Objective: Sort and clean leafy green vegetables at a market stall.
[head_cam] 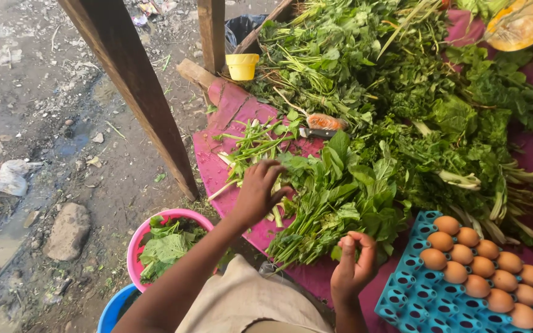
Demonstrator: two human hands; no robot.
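Left to right: a pink bowl (140,237) of picked leaves sits on the ground below the table (214,163). The left hand (257,192), fingers spread and holding nothing, rests on the leafy stems (334,203) lying on the table. The right hand (353,265) pinches a small leaf piece between curled fingertips. An egg tray (421,296) stands beside it. The step appears to be sorting greens.

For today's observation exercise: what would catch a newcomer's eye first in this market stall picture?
A big heap of leafy greens covers the magenta cloth. At lower right, brown eggs sit in a blue tray. The left hand rests on a bunch of greens; the right hand pinches beside it.
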